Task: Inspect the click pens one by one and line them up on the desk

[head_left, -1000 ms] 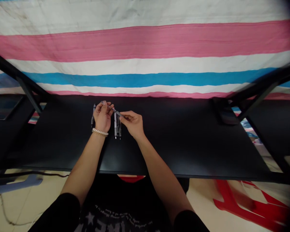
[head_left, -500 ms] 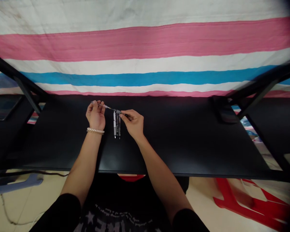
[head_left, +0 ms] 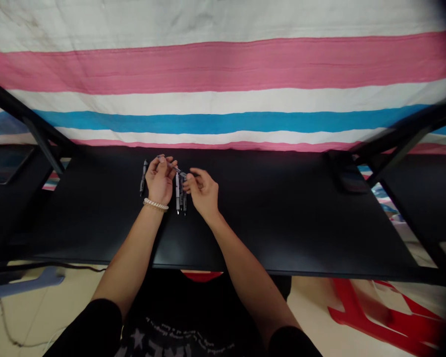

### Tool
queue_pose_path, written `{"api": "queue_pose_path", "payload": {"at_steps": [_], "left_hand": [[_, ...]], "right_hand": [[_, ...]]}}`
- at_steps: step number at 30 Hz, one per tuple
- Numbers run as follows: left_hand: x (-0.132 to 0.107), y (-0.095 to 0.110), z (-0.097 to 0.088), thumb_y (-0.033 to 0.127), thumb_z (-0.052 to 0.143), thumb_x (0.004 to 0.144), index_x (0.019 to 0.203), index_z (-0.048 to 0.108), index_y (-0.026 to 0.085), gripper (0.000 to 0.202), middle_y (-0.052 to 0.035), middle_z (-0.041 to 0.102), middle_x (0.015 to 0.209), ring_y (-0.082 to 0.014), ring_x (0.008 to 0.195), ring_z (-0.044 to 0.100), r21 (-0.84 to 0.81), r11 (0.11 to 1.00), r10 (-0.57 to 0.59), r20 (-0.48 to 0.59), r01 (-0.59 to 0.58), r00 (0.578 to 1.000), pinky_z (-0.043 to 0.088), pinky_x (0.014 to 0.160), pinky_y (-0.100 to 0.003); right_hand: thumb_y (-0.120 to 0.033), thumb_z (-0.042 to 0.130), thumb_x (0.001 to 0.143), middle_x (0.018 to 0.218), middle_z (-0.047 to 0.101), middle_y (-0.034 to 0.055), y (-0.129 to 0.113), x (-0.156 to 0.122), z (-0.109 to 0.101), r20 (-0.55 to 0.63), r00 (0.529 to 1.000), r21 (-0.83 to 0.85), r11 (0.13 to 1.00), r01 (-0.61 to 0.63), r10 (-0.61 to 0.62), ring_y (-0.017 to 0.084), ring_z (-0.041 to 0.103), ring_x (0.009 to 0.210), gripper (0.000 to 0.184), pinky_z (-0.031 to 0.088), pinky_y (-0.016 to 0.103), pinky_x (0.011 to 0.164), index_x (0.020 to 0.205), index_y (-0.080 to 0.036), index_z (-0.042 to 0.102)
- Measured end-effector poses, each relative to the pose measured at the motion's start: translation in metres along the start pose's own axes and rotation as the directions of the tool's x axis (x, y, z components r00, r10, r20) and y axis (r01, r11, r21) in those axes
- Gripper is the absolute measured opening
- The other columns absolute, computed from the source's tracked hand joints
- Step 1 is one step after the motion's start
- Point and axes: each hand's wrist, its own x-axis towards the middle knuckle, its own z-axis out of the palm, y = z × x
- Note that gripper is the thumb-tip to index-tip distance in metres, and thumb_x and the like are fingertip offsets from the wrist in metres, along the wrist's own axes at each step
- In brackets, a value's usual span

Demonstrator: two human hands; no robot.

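My left hand (head_left: 159, 181), with a pearl bracelet at the wrist, is closed on one end of a thin pen part (head_left: 170, 164). My right hand (head_left: 201, 192) pinches the other end of that part near its tip. Both hands hover over the black table (head_left: 282, 218). Between them two or three grey pens (head_left: 180, 193) lie side by side, pointing toward me. One more dark pen (head_left: 143, 176) lies just left of my left hand.
A pink, white and blue striped cloth (head_left: 223, 79) hangs behind the table. Black frame bars (head_left: 29, 119) slant in at both sides. A dark object (head_left: 347, 173) sits at the table's right rear. A red plastic stool (head_left: 379, 312) stands on the floor at lower right.
My hands had pulled the pen part apart and stretched it out to the left; now they have come back together, and the dark pen left of my hand shows again.
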Motion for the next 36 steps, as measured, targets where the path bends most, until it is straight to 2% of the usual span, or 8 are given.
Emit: {"api": "queue_pose_path", "payload": {"at_steps": [2,6,13,21,26,30,34,36], "left_hand": [[0.001,0.001,-0.001,0.031,0.077,0.082,0.090,0.062,0.022,0.019,-0.0019,0.072,0.094,-0.0113,0.081,0.071,0.000,1.000,0.024,-0.037,-0.024,0.999,0.055,0.078,-0.025],[0.002,0.003,-0.001,0.027,0.076,0.084,0.089,0.063,0.022,0.015,-0.0020,0.072,0.092,-0.0110,0.079,0.071,-0.017,1.000,0.006,-0.058,-0.007,0.998,0.055,0.076,-0.024],[-0.001,0.003,0.001,0.027,0.076,0.084,0.089,0.063,0.021,0.015,-0.0019,0.071,0.091,-0.0113,0.079,0.071,-0.013,1.000,0.014,-0.026,-0.015,1.000,0.055,0.076,-0.025],[-0.002,0.006,0.003,0.028,0.077,0.083,0.089,0.064,0.022,0.015,-0.0020,0.071,0.091,-0.0120,0.079,0.071,0.005,1.000,0.020,-0.010,-0.020,1.000,0.055,0.076,-0.027],[-0.005,0.008,0.005,0.028,0.079,0.081,0.092,0.064,0.021,0.019,-0.0025,0.072,0.092,-0.0119,0.077,0.071,-0.007,1.000,0.004,0.020,-0.004,1.000,0.055,0.075,-0.026],[-0.005,0.008,0.006,0.029,0.080,0.080,0.093,0.063,0.022,0.022,-0.0019,0.072,0.092,-0.0117,0.078,0.071,0.001,1.000,0.009,0.013,-0.009,1.000,0.055,0.076,-0.026],[-0.006,0.014,0.007,0.027,0.079,0.081,0.090,0.063,0.023,0.019,-0.0004,0.069,0.089,-0.0110,0.078,0.069,-0.033,0.996,-0.081,0.069,0.084,0.994,0.054,0.075,-0.025],[-0.006,0.020,0.008,0.034,0.075,0.086,0.090,0.063,0.023,0.016,0.0015,0.063,0.076,-0.0086,0.064,0.061,-0.078,0.981,-0.165,0.123,0.175,0.979,0.051,0.065,-0.023]], "right_hand": [[-0.053,0.072,0.083,0.091,0.074,0.0052,0.001,0.001,-0.001,0.003,0.997,-0.010,0.997,0.074,-0.074,0.016,0.072,0.075,0.046,0.061,0.030,0.071,0.116,-0.021,0.065],[-0.055,0.061,0.091,0.077,0.072,0.0040,0.002,0.002,-0.002,0.087,0.996,-0.014,0.999,0.031,-0.029,0.015,0.070,0.062,0.036,0.059,0.027,0.059,0.092,-0.019,0.068],[-0.056,0.061,0.091,0.070,0.068,0.0010,-0.001,0.002,-0.006,0.099,0.995,-0.037,0.999,0.025,-0.021,0.012,0.064,0.053,0.037,0.054,0.023,0.050,0.095,-0.020,0.069],[-0.058,0.064,0.089,0.079,0.072,0.0024,0.002,0.004,-0.008,0.125,0.991,-0.063,0.997,0.047,-0.039,0.013,0.069,0.061,0.039,0.057,0.025,0.056,0.103,-0.021,0.068],[-0.059,0.051,0.096,0.068,0.068,0.0012,0.000,0.004,-0.007,0.191,0.982,-0.066,0.997,0.029,-0.016,0.012,0.065,0.051,0.042,0.053,0.023,0.048,0.090,-0.020,0.066],[-0.057,0.061,0.091,0.078,0.071,0.0013,0.000,0.004,-0.007,0.160,0.986,-0.060,0.996,0.066,-0.056,0.012,0.068,0.058,0.037,0.055,0.023,0.054,0.100,-0.021,0.066],[-0.053,0.050,0.098,0.063,0.065,-0.0015,0.000,0.004,-0.008,0.241,0.970,-0.114,0.993,0.029,0.000,0.009,0.058,0.043,0.038,0.048,0.022,0.047,0.090,-0.019,0.066],[-0.052,0.056,0.095,0.067,0.068,-0.0004,-0.001,0.004,-0.009,0.269,0.963,-0.156,0.985,0.074,-0.030,0.011,0.061,0.050,0.035,0.049,0.023,0.051,0.090,-0.020,0.069]]}}
